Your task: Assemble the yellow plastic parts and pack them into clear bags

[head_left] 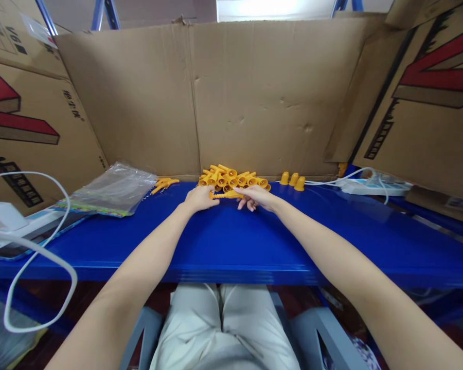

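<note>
A pile of several small orange plastic caps point(233, 178) lies at the back of the blue table point(231, 241), against the cardboard wall. Just in front of the pile, my left hand point(200, 198) and my right hand point(254, 197) pinch the two ends of a thin orange ribbed stick point(227, 195) lying crosswise. Both hands have their fingers closed on it. Three single orange caps point(292, 180) stand in a row to the right of the pile. A few orange pieces point(164, 183) lie to the left.
A clear plastic bag point(113, 189) lies at the left. A white charger and cable point(7, 216) sit at the far left, a white power strip point(372, 186) at the right. Cardboard walls point(231, 92) enclose the back and sides. My legs show beneath the table's front edge.
</note>
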Demonstrator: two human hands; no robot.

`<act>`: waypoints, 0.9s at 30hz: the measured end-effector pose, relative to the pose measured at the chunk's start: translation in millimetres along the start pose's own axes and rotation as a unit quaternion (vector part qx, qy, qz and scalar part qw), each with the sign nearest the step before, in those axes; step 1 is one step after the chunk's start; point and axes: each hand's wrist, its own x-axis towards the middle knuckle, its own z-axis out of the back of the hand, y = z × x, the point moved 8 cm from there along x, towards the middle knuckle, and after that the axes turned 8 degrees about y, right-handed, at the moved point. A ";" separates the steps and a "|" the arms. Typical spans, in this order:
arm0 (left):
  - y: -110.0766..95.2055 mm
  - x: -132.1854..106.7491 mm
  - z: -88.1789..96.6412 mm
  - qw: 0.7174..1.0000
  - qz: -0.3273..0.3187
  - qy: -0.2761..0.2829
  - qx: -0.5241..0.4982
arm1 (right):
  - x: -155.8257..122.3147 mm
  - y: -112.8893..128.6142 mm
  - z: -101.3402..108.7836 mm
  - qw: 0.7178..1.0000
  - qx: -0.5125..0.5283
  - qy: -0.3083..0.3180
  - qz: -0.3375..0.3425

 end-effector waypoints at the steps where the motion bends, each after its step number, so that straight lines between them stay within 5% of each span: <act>1: -0.3 -0.1 0.1 1.000 0.000 0.001 -0.003 | 1.5 -0.2 0.5 1.000 -0.016 0.001 0.007; 5: 0.4 -0.3 -0.7 1.000 0.008 0.012 -0.018 | 0.9 16.2 8.6 0.974 -0.186 -0.073 0.110; 9: 3.2 1.6 -4.2 0.999 0.014 0.025 -0.022 | -13.4 44.9 -2.5 0.866 -0.418 -0.140 0.237; 12: 4.2 3.9 -9.0 0.999 0.007 0.043 -0.032 | -17.4 52.1 -17.6 0.793 -0.542 -0.120 0.253; 14: 5.2 4.7 -9.9 0.998 0.008 0.044 -0.033 | -18.0 53.8 -22.6 0.769 -0.576 -0.109 0.254; 19: 1.2 1.6 -2.7 1.000 -0.002 0.016 -0.006 | -17.2 54.2 -19.4 0.804 -0.525 -0.096 0.264; 27: -16.2 -7.4 7.5 0.998 -0.028 -0.006 0.048 | -3.2 31.6 3.0 0.946 -0.276 -0.054 0.163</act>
